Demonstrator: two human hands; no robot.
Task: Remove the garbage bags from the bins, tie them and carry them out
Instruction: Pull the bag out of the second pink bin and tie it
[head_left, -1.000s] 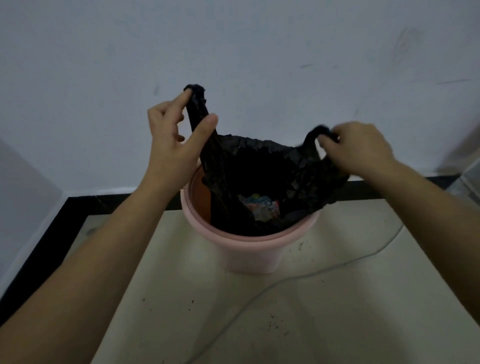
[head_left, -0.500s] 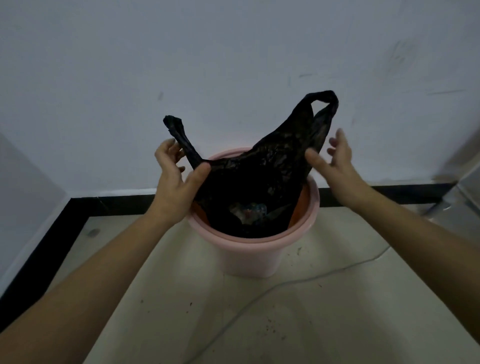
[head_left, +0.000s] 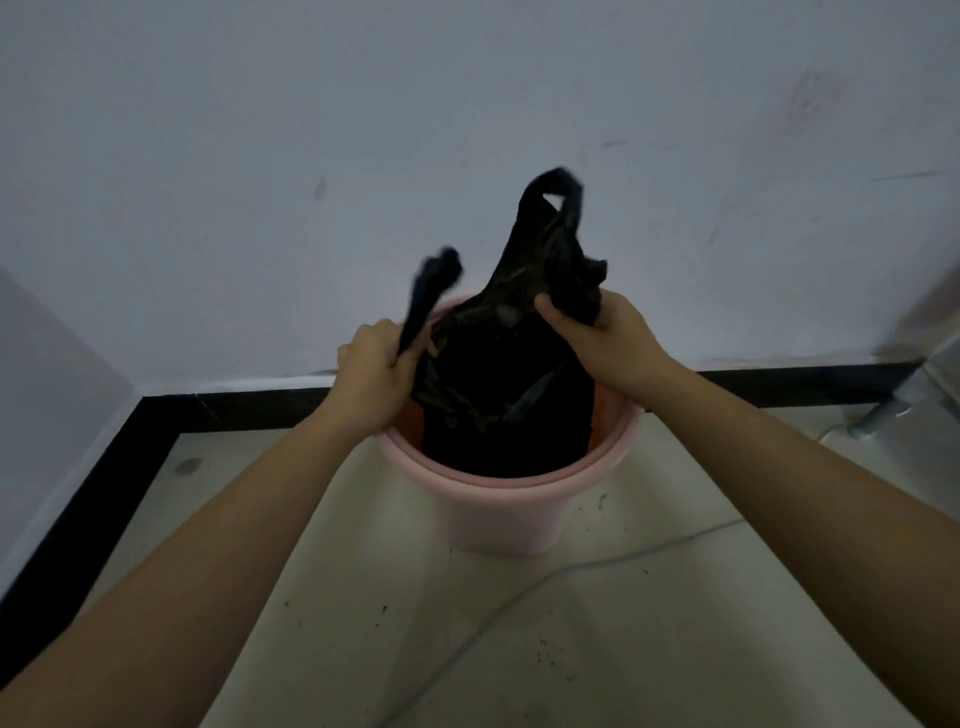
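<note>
A black garbage bag (head_left: 498, 395) sits inside a pink round bin (head_left: 511, 512) on the floor by the wall. My left hand (head_left: 371, 371) grips the bag's left side just below its left handle strip, which sticks up blurred. My right hand (head_left: 610, 335) clutches the bag's right side under the looped right handle, which stands up against the wall. The two sides are drawn close together over the bin, so the rubbish inside is hidden.
A white wall (head_left: 467, 130) with a black skirting strip (head_left: 249, 405) runs behind the bin. A thin pale cable (head_left: 597, 564) crosses the light floor in front of it. A metal leg (head_left: 883, 415) shows at the right edge. Small crumbs dot the floor.
Both hands slid down the handles to the bag's body and closed on it. The bag's mouth has been drawn shut, hiding the rubbish seen earlier.
</note>
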